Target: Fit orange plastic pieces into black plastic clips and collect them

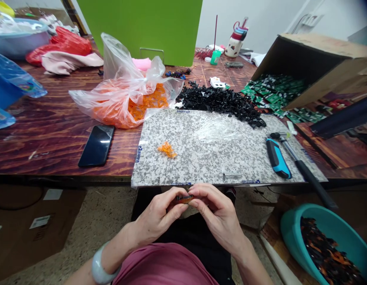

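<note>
Just off the table's front edge, my left hand point(162, 208) and my right hand point(214, 209) meet in front of my body. Between their thumbs and fingers they pinch a small black and orange plastic piece point(184, 199), partly hidden by the fingertips. Beyond them lies a speckled grey board point(183, 166). On it rest a small heap of orange plastic bits point(167, 149), a spread of thin clear or silvery strips point(216, 130) and a short metal tube point(232, 175). A large pile of black plastic parts point(219, 101) covers the board's back edge.
A tied plastic bag of orange parts point(127, 95) and a phone point(97, 145) sit left. At right lie a blue-black cutter point(277, 158), a hammer point(308, 174) and a carton point(322, 71) spilling green circuit boards point(275, 89). A teal tub point(293, 229) of black-orange pieces stands below.
</note>
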The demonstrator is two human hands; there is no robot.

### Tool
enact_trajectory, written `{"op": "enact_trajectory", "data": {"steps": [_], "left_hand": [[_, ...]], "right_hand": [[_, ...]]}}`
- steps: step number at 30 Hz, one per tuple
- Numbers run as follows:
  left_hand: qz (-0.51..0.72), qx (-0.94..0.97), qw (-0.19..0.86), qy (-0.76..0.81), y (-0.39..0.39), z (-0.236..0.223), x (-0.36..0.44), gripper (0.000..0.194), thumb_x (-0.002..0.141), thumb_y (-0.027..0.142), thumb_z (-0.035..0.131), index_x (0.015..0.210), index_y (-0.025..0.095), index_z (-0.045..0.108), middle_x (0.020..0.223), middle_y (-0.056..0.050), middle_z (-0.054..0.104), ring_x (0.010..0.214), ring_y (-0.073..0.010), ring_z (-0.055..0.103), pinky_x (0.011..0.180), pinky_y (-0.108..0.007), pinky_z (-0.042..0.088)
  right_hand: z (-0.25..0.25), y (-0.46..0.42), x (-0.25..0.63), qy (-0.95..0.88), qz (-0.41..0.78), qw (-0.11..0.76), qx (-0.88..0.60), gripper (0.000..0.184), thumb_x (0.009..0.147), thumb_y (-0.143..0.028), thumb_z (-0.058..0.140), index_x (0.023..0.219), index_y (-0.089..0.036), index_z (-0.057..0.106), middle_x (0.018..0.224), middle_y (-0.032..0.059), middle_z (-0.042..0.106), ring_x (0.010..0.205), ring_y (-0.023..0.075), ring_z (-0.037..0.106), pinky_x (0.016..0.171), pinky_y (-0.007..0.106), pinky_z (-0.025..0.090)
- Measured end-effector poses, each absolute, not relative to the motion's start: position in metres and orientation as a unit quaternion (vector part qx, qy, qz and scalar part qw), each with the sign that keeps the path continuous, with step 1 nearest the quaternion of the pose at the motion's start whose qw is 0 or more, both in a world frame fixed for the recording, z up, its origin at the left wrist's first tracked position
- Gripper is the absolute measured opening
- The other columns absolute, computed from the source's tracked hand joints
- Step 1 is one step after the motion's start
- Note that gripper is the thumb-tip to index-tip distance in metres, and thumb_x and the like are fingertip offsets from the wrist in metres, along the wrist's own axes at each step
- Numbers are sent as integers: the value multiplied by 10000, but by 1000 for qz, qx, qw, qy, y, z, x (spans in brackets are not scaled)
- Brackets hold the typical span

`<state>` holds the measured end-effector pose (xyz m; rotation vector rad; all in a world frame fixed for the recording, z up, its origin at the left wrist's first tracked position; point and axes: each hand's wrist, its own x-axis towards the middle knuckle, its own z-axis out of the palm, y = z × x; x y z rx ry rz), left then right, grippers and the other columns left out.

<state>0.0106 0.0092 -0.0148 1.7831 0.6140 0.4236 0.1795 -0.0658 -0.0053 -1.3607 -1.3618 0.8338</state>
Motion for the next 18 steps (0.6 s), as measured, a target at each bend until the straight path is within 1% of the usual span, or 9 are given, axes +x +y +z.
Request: {"op": "enact_trajectory", "data": {"steps": [3,5,9,10,12,14,15,17,18], "left_hand": [[177,759,567,266,9,-18,12,226,925,239,458,1141,208,515,1046,-46,629,911,-171,588,793,-236,443],[174,760,564,273,9,-19,14,243,924,247,464,1162,221,507,1028,-36,635,873,-161,593,768,-229,446],[164,765,542,306,9,-25,15,331,927,276,457,1255,230,450,785,19,601,677,-131,552,651,-213,434],[160,767,538,311,9,-27,14,334,930,280,447,1260,228,449,744,28,582,661,-130,544,645,-213,431],[154,770,530,321,10,-31,11,303,932,286,431,1223,223,485,728,28,576,659,-130,548,650,-213,433],[140,775,519,333,13,-35,7,268,934,306,416,1156,218,537,719,22,588,657,-133,561,644,-210,436],[130,777,516,337,14,-37,4,258,932,318,417,1118,215,563,721,17,599,663,-136,571,649,-209,441],[121,779,511,341,17,-42,1,258,926,335,422,1066,204,594,725,6,614,672,-143,587,650,-205,451],[121,780,510,342,18,-44,-1,259,923,341,427,1047,200,605,721,3,618,672,-145,592,649,-203,455]], "right_hand": [[-7,-67,180,-551,345,511,-563,140,867,-189,559,965,-247,641,991,46,640,938,177,616,781,270,502],[-9,-68,180,-546,348,512,-564,132,869,-197,559,962,-240,642,985,47,642,935,176,616,780,269,500],[-19,-76,189,-511,346,494,-612,115,874,-263,563,942,-220,646,923,42,650,825,162,620,699,254,500],[-24,-82,197,-492,338,487,-638,131,873,-288,563,937,-213,648,911,45,657,807,164,623,688,256,502],[-38,-103,222,-447,299,468,-701,188,862,-347,563,929,-197,654,902,59,675,808,182,635,703,273,510],[-56,-140,261,-400,227,430,-777,266,833,-419,569,912,-184,665,897,76,693,817,210,650,729,302,517],[-65,-163,284,-378,180,397,-817,306,809,-458,574,901,-183,672,900,83,701,816,227,656,742,323,517],[-80,-216,333,-321,81,309,-892,386,752,-539,567,860,-191,694,880,92,715,785,266,665,736,375,512],[-85,-243,356,-286,32,266,-920,427,725,-580,550,822,-193,701,832,98,718,737,283,666,691,393,513]]}}
